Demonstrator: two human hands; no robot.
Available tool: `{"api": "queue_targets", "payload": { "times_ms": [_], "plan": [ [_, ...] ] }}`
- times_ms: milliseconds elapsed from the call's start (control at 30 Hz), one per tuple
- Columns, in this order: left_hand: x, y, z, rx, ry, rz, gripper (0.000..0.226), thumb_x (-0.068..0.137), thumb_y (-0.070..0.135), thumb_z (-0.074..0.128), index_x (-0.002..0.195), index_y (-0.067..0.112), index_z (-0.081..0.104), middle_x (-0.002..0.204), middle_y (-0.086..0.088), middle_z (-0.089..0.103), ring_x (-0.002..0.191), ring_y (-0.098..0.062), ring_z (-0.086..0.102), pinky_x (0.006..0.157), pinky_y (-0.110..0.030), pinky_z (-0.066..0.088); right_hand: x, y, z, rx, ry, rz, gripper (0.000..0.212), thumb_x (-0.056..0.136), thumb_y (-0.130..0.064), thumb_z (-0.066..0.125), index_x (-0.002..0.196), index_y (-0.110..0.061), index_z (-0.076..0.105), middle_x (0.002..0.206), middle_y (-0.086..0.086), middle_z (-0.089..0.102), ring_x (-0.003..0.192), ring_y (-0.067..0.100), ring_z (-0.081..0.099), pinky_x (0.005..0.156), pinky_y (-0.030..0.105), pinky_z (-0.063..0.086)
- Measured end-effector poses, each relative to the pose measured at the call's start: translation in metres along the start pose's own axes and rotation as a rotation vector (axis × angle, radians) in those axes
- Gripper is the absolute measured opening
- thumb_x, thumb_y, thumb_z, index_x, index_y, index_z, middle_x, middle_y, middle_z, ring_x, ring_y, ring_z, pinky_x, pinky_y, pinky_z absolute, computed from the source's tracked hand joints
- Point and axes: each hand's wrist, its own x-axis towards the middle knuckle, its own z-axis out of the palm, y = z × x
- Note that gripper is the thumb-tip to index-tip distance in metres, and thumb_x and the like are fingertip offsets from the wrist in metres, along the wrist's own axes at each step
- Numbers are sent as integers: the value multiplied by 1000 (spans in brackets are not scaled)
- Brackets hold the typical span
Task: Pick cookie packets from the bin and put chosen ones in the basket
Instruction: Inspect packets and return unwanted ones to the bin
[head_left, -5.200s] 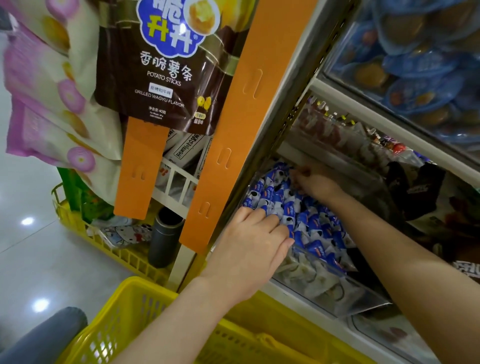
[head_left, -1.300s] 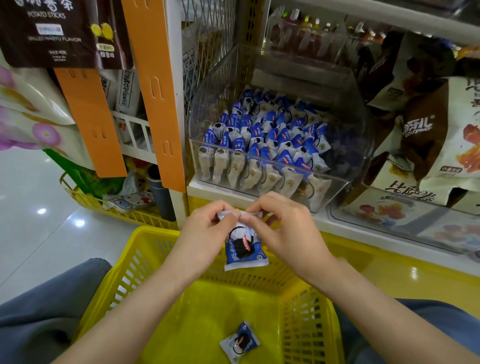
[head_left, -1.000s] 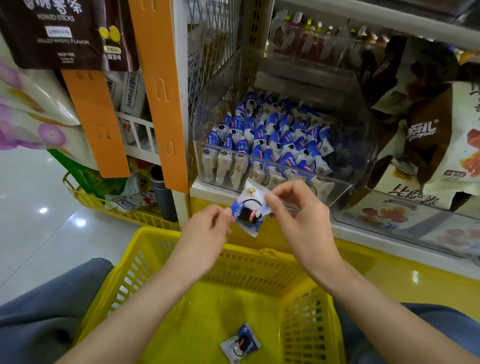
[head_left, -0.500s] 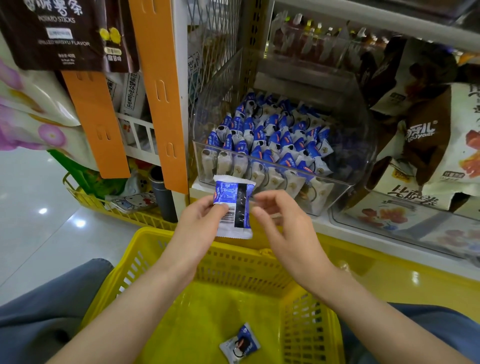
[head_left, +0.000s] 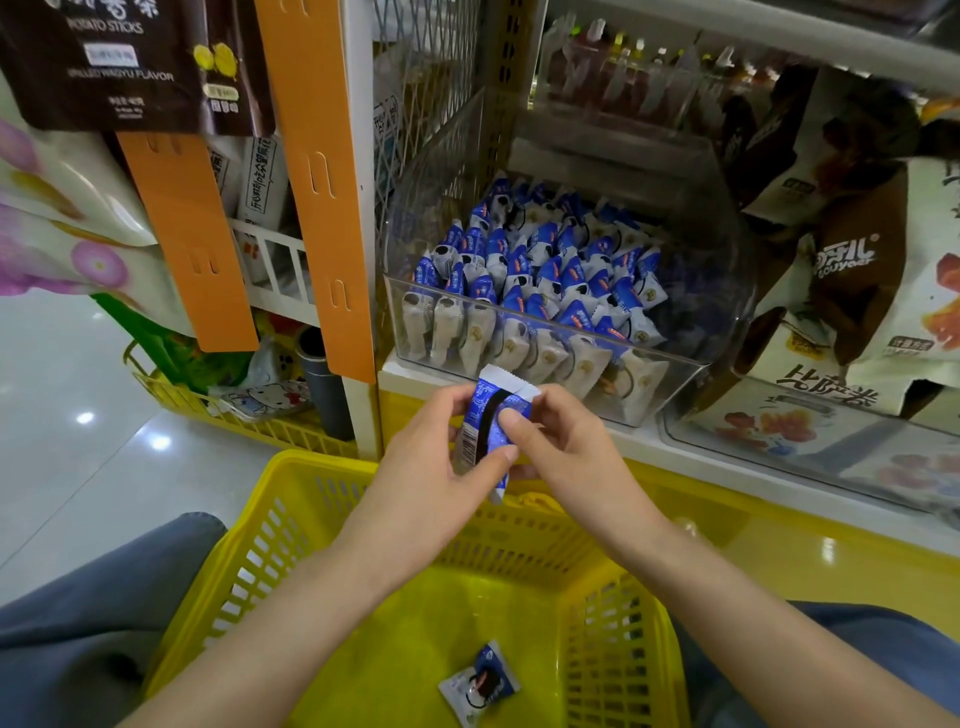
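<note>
Blue-and-white foil cookie packet (head_left: 491, 431), one only, stands upright over the far rim of the single yellow plastic lattice basket (head_left: 270, 530). Both hands are clamped on it: the left hand (head_left: 431, 467) pinches its left side, and the right hand (head_left: 566, 457) pinches its right side, thumb on the front. One second small blue-and-white packet (head_left: 480, 683) lies on the basket floor toward the near right corner. One clear plastic bin (head_left: 717, 312) at the shelf's front edge holds like packets, too crowded to count. Two orange slotted strips (head_left: 317, 182) hang left of it.
</note>
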Motion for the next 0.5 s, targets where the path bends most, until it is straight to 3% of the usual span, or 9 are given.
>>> {"api": "queue_targets", "payload": {
  "times_ms": [133, 233, 367, 433, 500],
  "plan": [
    [1, -1, -2, 0, -17, 4, 34, 88, 28, 58, 118, 39, 47, 102, 30, 55, 96, 9, 56, 79, -11, 48, 1, 1, -2, -37, -31, -41, 14, 92, -10, 52, 96, -22, 58, 95, 0, 67, 84, 8, 65, 71, 27, 58],
    [0, -4, -2, 45, -19, 24, 33, 94, 22, 48, 126, 30, 49, 106, 18, 62, 95, 4, 59, 79, -12, 46, 0, 0, -3, -89, -23, -73, 17, 92, -8, 53, 91, -23, 59, 87, -5, 67, 80, 6, 64, 69, 24, 57],
    [1, -6, -1, 126, 18, 45, 31, 97, 16, 42, 125, 25, 52, 94, 5, 67, 69, -2, 56, 61, -14, 42, 0, 0, -3, -130, -8, -60, 15, 91, -10, 54, 99, -21, 61, 92, -4, 68, 82, 9, 65, 71, 28, 57],
    [1, -6, -1, 106, 20, 43, 29, 97, 14, 41, 121, 23, 55, 90, 3, 68, 69, -4, 58, 61, -20, 46, 0, 1, -2, -132, 3, -51, 16, 91, -11, 55, 104, -17, 61, 96, -1, 68, 83, 10, 66, 70, 26, 58],
    [3, -6, -1, 58, 25, 10, 29, 98, 14, 39, 119, 22, 56, 93, -1, 69, 79, -12, 63, 72, -33, 52, 1, -1, -2, -100, -9, -52, 16, 91, -11, 54, 104, -20, 60, 97, -3, 68, 81, 5, 65, 67, 21, 56]
  ]
}}
